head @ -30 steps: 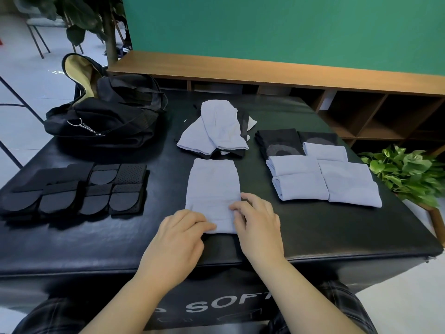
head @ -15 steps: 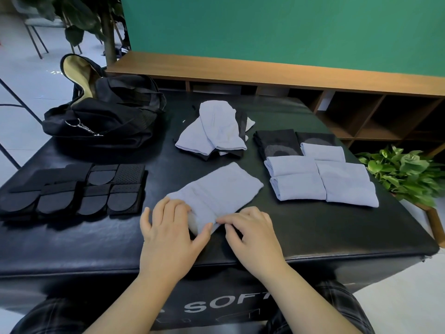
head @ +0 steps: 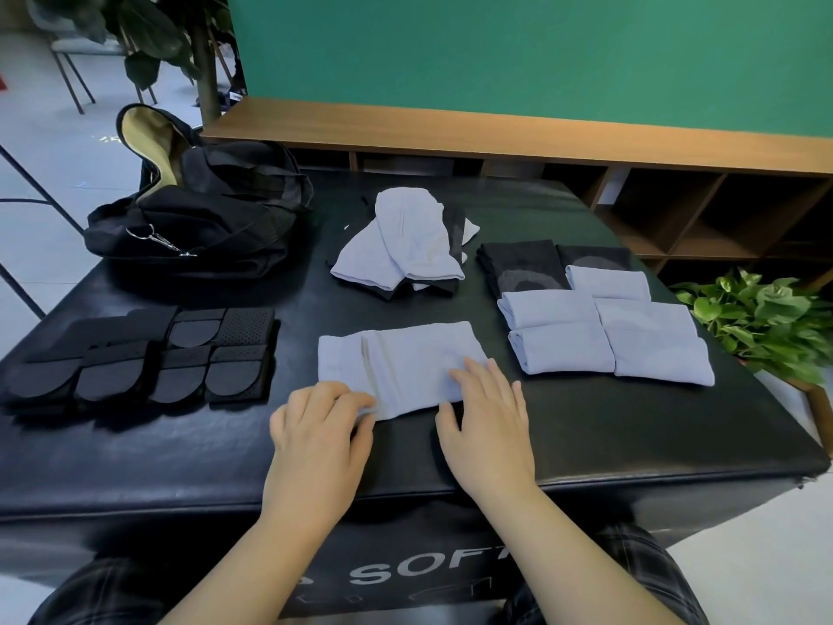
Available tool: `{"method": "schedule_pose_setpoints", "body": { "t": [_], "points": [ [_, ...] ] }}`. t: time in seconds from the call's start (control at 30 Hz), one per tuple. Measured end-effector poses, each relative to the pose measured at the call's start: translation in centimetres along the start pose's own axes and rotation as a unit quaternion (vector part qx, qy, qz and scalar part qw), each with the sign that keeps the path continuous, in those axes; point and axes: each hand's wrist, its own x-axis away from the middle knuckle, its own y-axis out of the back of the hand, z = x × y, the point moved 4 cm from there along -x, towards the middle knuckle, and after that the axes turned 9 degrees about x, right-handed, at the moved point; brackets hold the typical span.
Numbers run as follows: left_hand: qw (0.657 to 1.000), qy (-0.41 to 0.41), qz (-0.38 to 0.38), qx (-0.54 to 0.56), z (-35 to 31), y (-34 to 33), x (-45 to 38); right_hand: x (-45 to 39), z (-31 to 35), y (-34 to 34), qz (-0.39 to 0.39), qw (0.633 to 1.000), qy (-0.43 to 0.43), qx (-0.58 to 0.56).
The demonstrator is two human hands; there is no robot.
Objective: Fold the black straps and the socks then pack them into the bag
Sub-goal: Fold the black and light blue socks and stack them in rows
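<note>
Sock lies flat crosswise, left hand pinching its near-left corner, right hand spread flat on its right end.

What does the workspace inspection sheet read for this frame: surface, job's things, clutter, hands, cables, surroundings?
Surface: black padded table.
Job's things: light sock flat at front centre; folded socks at right; unfolded sock pile behind; black straps folded at left; black bag open, far left.
Clutter: nothing seen.
Hands: left hand pinches the sock's near edge; right hand lies flat on it.
Cables: nothing seen.
Surroundings: green wall, wooden shelf, potted plant.
</note>
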Motion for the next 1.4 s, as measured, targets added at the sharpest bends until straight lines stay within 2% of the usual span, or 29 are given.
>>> {"method": "schedule_pose_setpoints", "body": {
  "t": [0.1,0.27,0.4,0.6,0.67,0.8,0.87,0.93,1.03,1.23,1.4],
  "points": [
    [1.000,-0.005,0.006,-0.010,0.0,-0.1,0.0,-0.1,0.1,-0.1,-0.008,1.000,-0.017,0.023],
    [0.999,0.036,0.024,-0.031,-0.4,0.1,-0.2,0.3,0.2,-0.2,-0.083,0.994,-0.033,0.057],
    [0.995,0.058,0.060,-0.056,-0.2,0.0,-0.4,0.8,0.1,0.1,-0.106,0.993,-0.026,0.038],
    [0.975,0.116,0.171,-0.077,-0.2,-0.8,-1.2,1.7,0.6,0.6,-0.099,0.986,0.129,-0.034],
    [0.970,0.123,0.190,-0.090,-0.1,-1.0,-1.5,1.7,0.3,0.9,-0.115,0.981,0.133,-0.087],
    [0.984,0.092,0.148,-0.048,-0.4,-0.3,-1.4,1.1,-0.7,0.8,-0.135,0.984,0.036,-0.111],
    [0.991,0.029,0.129,0.022,-0.8,0.2,-0.9,0.6,-0.9,0.3,-0.098,0.992,-0.012,-0.084],
    [0.986,-0.056,0.147,0.063,-1.3,0.3,-0.2,0.4,-0.9,0.1,-0.059,0.996,-0.033,-0.056],
    [0.970,-0.124,0.198,0.066,-1.7,0.1,0.7,0.3,-0.9,0.2,-0.032,0.998,-0.034,-0.046],
    [0.971,-0.111,0.208,0.047,-1.4,-0.3,0.4,0.8,-0.9,0.9,-0.014,0.989,0.009,-0.146],
    [0.968,-0.112,0.196,0.109,-1.0,-0.2,0.5,1.5,-1.5,1.5,0.009,0.971,0.079,-0.224]
  ]
}}
